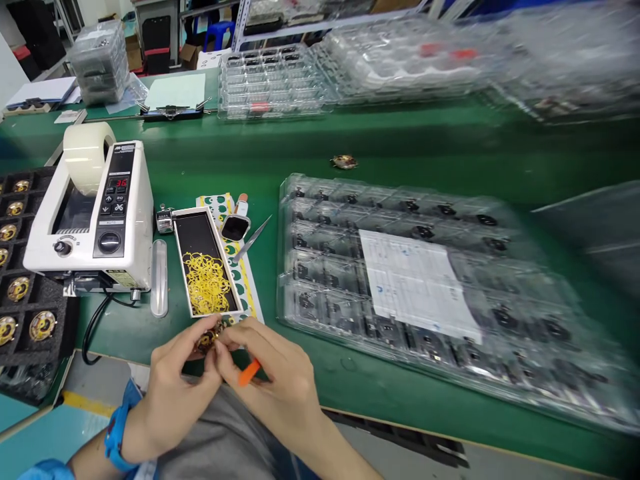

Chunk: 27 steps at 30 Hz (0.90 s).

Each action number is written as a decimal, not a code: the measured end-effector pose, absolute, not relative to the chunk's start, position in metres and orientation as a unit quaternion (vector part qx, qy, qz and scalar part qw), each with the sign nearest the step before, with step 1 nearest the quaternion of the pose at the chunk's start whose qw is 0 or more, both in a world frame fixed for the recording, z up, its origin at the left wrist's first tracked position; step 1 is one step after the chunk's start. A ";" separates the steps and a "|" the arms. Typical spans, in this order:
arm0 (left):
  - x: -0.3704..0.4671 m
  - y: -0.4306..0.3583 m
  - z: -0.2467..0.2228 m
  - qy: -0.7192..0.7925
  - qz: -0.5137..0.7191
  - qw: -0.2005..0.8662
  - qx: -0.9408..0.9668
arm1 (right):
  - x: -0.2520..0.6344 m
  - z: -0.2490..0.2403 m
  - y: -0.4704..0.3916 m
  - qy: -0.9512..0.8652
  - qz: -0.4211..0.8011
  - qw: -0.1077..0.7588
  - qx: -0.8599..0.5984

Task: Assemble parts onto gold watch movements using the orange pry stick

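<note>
My left hand (173, 383) pinches a small round gold-and-dark part (206, 340), which looks like a watch movement, between thumb and fingers. Against its right side my right hand (283, 377) is closed, with an orange stick-like tool (249, 373) showing between the fingers. The tool's tip is hidden. Just beyond both hands lies a shallow white-rimmed tray (193, 270) with a heap of thin yellow rings (205, 283) at its near end. Beside this tray are a strip of punched sheet (245, 287), a square-faced watch (235, 228) and pointed metal tweezers (254, 238).
A white tape dispenser (135, 213) stands at the left, beside a black foam tray (30, 313) of round gold parts. Stacked clear plastic trays (320, 260) with a paper sheet (420, 283) on top fill the right. One loose part (344, 161) lies behind them.
</note>
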<state>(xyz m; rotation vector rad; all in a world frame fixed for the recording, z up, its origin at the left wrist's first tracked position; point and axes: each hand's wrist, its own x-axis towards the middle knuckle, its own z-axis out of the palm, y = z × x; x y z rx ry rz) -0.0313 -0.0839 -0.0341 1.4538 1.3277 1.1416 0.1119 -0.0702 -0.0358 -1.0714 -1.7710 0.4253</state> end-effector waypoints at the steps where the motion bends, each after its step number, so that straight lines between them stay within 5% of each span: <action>1: -0.032 -0.083 -0.034 0.528 0.461 0.423 0.574 | 0.112 -0.034 -0.069 -0.721 0.223 0.496 -0.429; 7: -0.033 -0.077 -0.035 0.520 0.500 0.397 0.567 | 0.113 -0.015 -0.060 -0.663 0.387 0.484 -0.421; 13: -0.037 -0.071 -0.035 0.532 0.520 0.409 0.528 | 0.117 -0.009 -0.053 -0.673 0.322 0.501 -0.438; 20: -0.042 -0.073 -0.032 0.526 0.511 0.438 0.520 | 0.104 -0.024 -0.054 -0.740 0.301 0.420 -0.430; 27: -0.048 -0.074 -0.038 0.533 0.482 0.402 0.567 | 0.092 -0.011 -0.056 -0.631 0.504 0.374 -0.456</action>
